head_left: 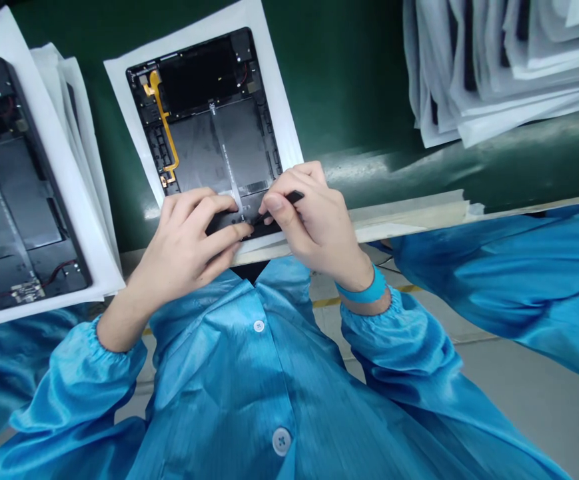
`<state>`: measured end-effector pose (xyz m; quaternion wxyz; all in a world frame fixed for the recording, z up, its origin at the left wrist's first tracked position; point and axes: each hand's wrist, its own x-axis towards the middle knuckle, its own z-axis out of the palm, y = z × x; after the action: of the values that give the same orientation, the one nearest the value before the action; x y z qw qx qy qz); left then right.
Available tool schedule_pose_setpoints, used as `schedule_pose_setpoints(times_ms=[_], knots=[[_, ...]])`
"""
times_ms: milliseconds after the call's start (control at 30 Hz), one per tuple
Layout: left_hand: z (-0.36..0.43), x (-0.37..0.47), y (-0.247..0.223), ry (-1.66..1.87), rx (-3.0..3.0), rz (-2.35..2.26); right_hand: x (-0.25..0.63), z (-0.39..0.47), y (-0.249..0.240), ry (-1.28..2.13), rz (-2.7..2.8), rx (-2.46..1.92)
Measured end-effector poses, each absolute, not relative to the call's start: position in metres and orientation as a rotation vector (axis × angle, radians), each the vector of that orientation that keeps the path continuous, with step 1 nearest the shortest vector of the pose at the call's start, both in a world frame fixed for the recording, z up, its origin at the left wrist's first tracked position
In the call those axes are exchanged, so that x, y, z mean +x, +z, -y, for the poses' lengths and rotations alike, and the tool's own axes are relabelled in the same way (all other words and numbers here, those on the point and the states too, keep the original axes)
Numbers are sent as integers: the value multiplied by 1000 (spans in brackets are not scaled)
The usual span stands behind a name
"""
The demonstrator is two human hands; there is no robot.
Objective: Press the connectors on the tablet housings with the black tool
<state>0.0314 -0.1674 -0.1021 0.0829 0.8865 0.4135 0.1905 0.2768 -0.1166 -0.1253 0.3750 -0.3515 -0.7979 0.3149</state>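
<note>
An opened tablet (196,143) lies on a white sheet (282,93) at the table's front edge, its dark inside facing up. An orange flex cable (165,127) runs along its left side, and a pale ribbon cable (225,157) down its middle. My left hand (189,243) rests over the tablet's near end, fingers apart and fingertips touching it beside the ribbon's lower end. Pinched in my right hand (316,217) is a slim black pointed tool (295,196), perhaps tweezers. Its tip slants toward my left index fingertip; my fingers partly cover the tool and the tablet's near edge.
On the left, another opened tablet (6,193) lies on a stack of white sheets (76,153). Layered white sheets with dark items between them (499,73) sit at the back right of the green table (354,73). Blue-clothed people (519,280) are close on both sides.
</note>
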Motion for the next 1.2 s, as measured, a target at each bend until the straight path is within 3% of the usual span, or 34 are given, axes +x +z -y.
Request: schedule_pose_setpoints(times_ms=[1200], knots=[[161,31,-99,504,2783,-1156,277,116,-128,764,2118,-888]])
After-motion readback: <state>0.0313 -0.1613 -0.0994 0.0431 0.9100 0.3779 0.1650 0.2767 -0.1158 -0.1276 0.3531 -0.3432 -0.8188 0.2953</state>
